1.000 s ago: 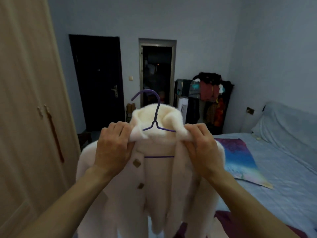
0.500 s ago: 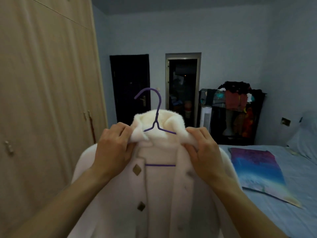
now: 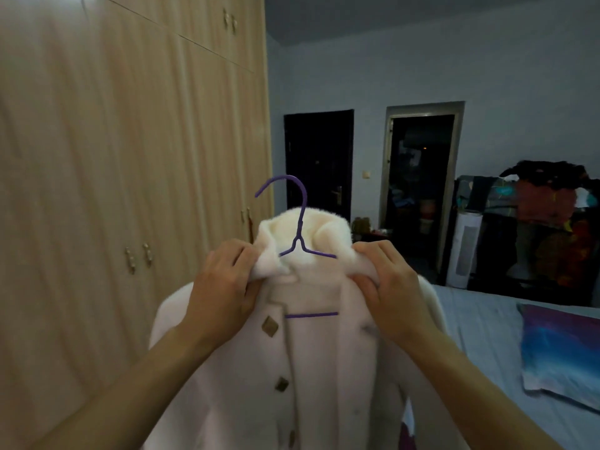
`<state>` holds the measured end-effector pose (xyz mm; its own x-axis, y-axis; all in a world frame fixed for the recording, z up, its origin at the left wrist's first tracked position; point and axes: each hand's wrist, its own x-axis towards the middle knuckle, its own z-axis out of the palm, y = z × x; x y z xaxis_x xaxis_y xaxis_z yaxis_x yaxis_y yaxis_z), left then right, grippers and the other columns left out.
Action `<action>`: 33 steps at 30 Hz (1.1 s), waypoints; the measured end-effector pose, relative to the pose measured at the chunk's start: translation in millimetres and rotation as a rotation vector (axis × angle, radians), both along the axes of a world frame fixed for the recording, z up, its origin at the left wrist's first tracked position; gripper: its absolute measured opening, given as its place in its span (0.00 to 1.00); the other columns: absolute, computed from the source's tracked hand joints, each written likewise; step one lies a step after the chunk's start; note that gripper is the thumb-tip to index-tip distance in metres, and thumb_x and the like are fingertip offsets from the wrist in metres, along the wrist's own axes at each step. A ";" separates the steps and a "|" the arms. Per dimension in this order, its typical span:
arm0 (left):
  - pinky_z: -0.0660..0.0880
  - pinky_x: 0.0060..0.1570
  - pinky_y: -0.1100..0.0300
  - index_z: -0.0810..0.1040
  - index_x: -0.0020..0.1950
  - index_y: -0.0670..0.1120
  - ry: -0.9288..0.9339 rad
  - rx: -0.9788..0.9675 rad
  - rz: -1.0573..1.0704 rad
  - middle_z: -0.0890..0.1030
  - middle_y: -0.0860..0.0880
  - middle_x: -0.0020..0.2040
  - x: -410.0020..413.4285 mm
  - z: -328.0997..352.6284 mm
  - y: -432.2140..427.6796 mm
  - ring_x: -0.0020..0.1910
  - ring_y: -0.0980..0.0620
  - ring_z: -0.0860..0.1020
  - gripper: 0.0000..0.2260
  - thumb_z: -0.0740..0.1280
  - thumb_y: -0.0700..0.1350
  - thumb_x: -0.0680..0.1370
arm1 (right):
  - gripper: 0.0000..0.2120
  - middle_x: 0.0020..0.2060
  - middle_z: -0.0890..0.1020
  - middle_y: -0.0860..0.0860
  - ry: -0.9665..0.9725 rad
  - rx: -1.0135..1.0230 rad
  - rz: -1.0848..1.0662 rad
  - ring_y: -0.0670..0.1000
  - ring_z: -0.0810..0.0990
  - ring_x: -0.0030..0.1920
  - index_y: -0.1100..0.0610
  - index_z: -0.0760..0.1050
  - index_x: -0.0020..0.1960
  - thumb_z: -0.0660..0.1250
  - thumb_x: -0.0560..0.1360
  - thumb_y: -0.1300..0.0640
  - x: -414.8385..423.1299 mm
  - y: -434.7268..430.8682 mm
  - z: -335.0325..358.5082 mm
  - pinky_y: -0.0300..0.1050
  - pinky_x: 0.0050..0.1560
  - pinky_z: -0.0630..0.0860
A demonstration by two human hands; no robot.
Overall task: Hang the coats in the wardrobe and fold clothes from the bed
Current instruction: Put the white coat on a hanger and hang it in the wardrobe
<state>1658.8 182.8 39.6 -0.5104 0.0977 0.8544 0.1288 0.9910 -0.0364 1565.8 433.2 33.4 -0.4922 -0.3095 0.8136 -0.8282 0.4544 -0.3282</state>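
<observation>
A: Colour of the coat (image 3: pixel 324 368)?
B: Cream-white, plain; its buttons (image 3: pixel 270 326) tan-brown.
A: The hanger (image 3: pixel 300 219)?
B: Purple.
A: The wardrobe (image 3: pixel 130 157)?
B: Pale beige, vertical wood grain.
A: The bed sheet (image 3: pixel 480 323), the cushion (image 3: pixel 558 349)?
B: Grey-blue, plain; mottled blue, violet and pink.
A: The door (image 3: pixel 318 157)?
B: Black.

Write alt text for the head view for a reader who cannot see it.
A left hand and a right hand each grip the collar of a fluffy white coat on a purple hanger, holding it up. Closed wardrobe doors stand at the left; a bed lies at the right.
</observation>
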 end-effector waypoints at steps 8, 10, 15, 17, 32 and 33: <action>0.70 0.47 0.52 0.78 0.55 0.38 0.055 0.038 0.102 0.78 0.42 0.49 88.6 0.0 -71.6 0.46 0.43 0.73 0.14 0.62 0.46 0.76 | 0.15 0.53 0.74 0.47 0.048 0.074 0.179 0.45 0.73 0.47 0.54 0.73 0.62 0.67 0.76 0.60 58.6 -109.1 15.8 0.29 0.46 0.65; 0.71 0.47 0.52 0.78 0.55 0.37 0.072 0.029 0.112 0.79 0.41 0.50 111.2 3.2 -90.5 0.47 0.43 0.74 0.14 0.63 0.46 0.76 | 0.15 0.53 0.74 0.47 0.072 0.107 0.239 0.44 0.73 0.47 0.54 0.74 0.62 0.67 0.76 0.60 81.6 -141.0 19.9 0.31 0.46 0.67; 0.69 0.47 0.57 0.77 0.55 0.38 0.120 0.035 0.152 0.78 0.42 0.49 171.5 6.6 -146.2 0.45 0.47 0.72 0.13 0.67 0.43 0.74 | 0.16 0.53 0.74 0.47 0.077 0.091 0.359 0.47 0.75 0.48 0.55 0.74 0.63 0.69 0.76 0.60 134.1 -214.1 20.0 0.39 0.49 0.72; 0.68 0.46 0.59 0.77 0.56 0.38 0.126 0.019 0.175 0.78 0.42 0.48 197.1 5.2 -171.9 0.45 0.47 0.72 0.13 0.65 0.44 0.74 | 0.17 0.52 0.74 0.47 0.059 0.115 0.399 0.47 0.75 0.47 0.54 0.74 0.62 0.70 0.75 0.59 151.4 -239.9 18.1 0.42 0.49 0.74; 0.78 0.40 0.46 0.81 0.55 0.37 0.096 0.179 0.425 0.80 0.40 0.47 335.1 -15.9 -298.9 0.42 0.38 0.78 0.15 0.71 0.38 0.69 | 0.15 0.57 0.76 0.38 -0.191 0.212 0.779 0.39 0.75 0.58 0.47 0.74 0.65 0.59 0.81 0.59 223.6 -378.0 -3.1 0.30 0.59 0.69; 0.78 0.41 0.47 0.81 0.54 0.36 0.103 0.185 0.440 0.81 0.40 0.47 339.8 -17.5 -305.0 0.42 0.38 0.79 0.15 0.71 0.38 0.69 | 0.17 0.59 0.76 0.40 -0.201 0.231 0.789 0.38 0.74 0.59 0.47 0.73 0.65 0.58 0.82 0.63 223.5 -384.7 -3.4 0.30 0.62 0.68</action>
<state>1998.5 -122.2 22.1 -0.3810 -0.2668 0.8852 -0.2989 0.9416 0.1551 1789.3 48.5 30.0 -0.1910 -0.7712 0.6072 -0.8665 -0.1581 -0.4734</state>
